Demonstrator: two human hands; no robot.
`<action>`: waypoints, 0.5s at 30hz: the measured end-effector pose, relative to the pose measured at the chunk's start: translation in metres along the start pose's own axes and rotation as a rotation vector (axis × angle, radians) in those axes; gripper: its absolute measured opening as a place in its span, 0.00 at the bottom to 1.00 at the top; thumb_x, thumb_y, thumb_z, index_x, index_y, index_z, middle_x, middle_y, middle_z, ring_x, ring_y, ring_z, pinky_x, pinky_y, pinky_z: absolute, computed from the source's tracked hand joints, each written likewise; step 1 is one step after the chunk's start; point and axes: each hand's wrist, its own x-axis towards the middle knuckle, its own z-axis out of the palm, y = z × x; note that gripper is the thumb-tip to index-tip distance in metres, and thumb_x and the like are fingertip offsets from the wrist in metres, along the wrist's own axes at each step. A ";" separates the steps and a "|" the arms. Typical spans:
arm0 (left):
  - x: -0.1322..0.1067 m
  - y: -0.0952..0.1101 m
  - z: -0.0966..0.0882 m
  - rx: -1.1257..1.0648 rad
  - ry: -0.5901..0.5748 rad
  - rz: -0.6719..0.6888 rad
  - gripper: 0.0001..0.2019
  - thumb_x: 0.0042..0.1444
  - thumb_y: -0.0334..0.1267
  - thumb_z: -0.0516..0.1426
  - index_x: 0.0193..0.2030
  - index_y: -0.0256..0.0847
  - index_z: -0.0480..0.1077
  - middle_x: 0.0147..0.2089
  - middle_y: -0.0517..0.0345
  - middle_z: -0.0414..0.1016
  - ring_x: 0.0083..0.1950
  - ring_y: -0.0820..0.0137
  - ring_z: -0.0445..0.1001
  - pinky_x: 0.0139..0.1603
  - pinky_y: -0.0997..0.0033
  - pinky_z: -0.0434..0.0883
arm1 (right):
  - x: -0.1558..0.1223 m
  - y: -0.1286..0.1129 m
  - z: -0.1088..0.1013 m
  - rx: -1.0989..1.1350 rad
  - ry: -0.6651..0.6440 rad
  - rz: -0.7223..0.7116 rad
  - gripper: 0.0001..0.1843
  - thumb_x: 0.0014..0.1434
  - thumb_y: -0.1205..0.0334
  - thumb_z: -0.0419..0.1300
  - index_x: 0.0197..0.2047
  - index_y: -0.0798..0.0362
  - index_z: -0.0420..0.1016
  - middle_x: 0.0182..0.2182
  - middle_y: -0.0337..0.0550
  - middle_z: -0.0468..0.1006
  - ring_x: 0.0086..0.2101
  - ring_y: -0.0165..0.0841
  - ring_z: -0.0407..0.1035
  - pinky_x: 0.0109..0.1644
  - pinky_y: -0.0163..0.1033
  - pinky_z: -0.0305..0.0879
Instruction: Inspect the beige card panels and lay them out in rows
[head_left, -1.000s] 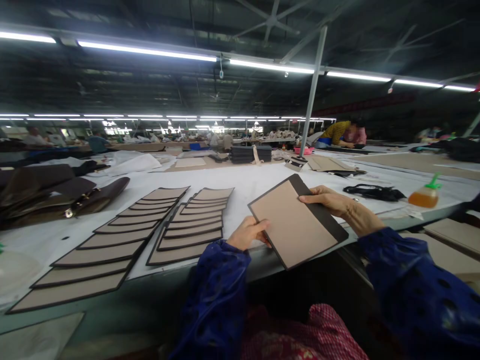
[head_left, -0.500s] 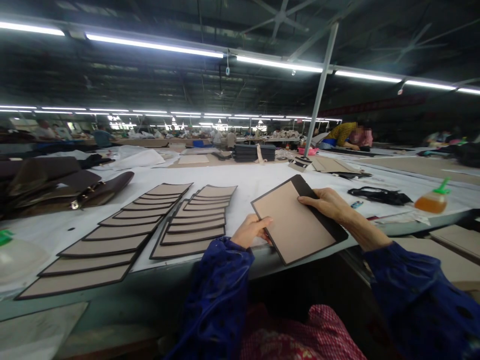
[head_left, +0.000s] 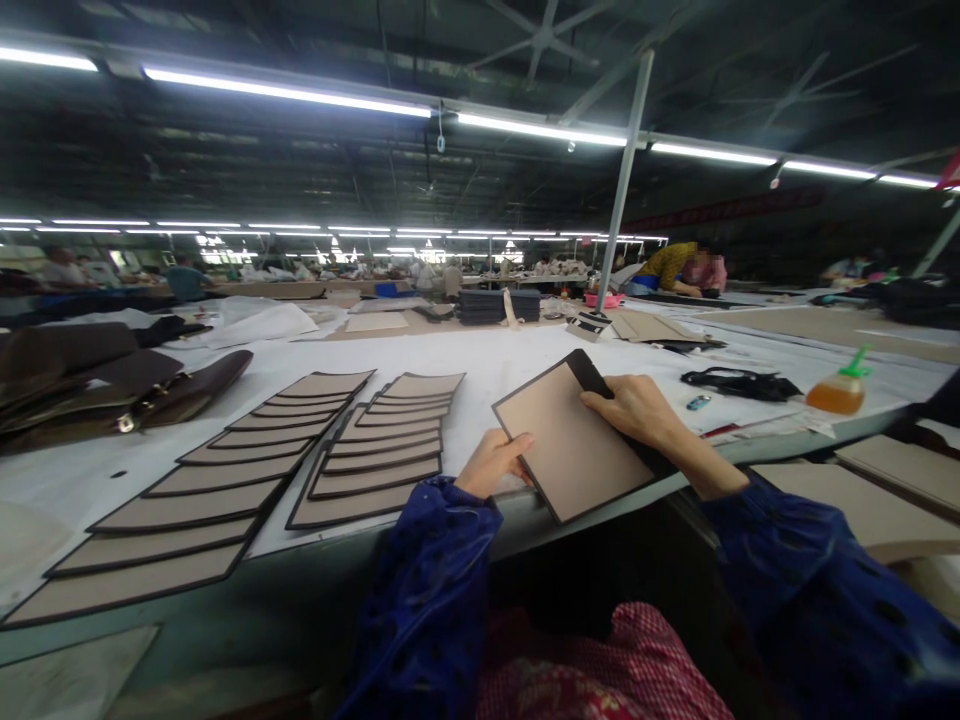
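Apparently stiff and light, judging by how flat it stays: a tan board panel [head_left: 570, 440] with a dark border, held at the table's near edge, lower centre of the frame. Left hand [head_left: 491, 463] grips one long edge; right hand [head_left: 626, 410] sits across the dark band, hands apart. Edges give the safest hold. Overlapping rows of similar panels [head_left: 225, 475] lie lower left on the white-covered table [head_left: 487, 385].

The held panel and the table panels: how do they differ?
The held panel is tilted between the left hand and right hand, while the table panels lie flat. The held panel shows its whole face; the table panels overlap, showing strips. The held panel shows a wide dark band; the table panels show only thin dark edges. Both are tan with dark borders.
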 end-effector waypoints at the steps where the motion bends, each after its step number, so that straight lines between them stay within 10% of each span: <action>1: 0.000 0.000 0.000 -0.001 0.001 0.003 0.20 0.47 0.52 0.62 0.33 0.33 0.73 0.27 0.50 0.75 0.24 0.68 0.74 0.24 0.70 0.74 | -0.001 -0.002 0.001 -0.019 0.008 0.005 0.17 0.59 0.54 0.53 0.32 0.57 0.78 0.31 0.55 0.80 0.36 0.44 0.73 0.33 0.38 0.58; 7: 0.001 0.000 -0.004 -0.033 0.020 -0.008 0.20 0.48 0.50 0.62 0.36 0.32 0.73 0.28 0.50 0.75 0.24 0.68 0.73 0.23 0.70 0.73 | 0.004 0.001 0.004 0.125 0.009 0.010 0.16 0.58 0.55 0.56 0.30 0.58 0.77 0.31 0.57 0.80 0.37 0.48 0.73 0.35 0.41 0.62; 15: 0.003 0.000 -0.006 -0.087 0.044 -0.032 0.17 0.48 0.48 0.63 0.34 0.33 0.74 0.28 0.51 0.76 0.23 0.67 0.73 0.22 0.69 0.72 | 0.017 0.042 0.022 1.222 -0.588 0.189 0.19 0.45 0.49 0.70 0.33 0.56 0.77 0.27 0.47 0.81 0.24 0.36 0.73 0.26 0.37 0.70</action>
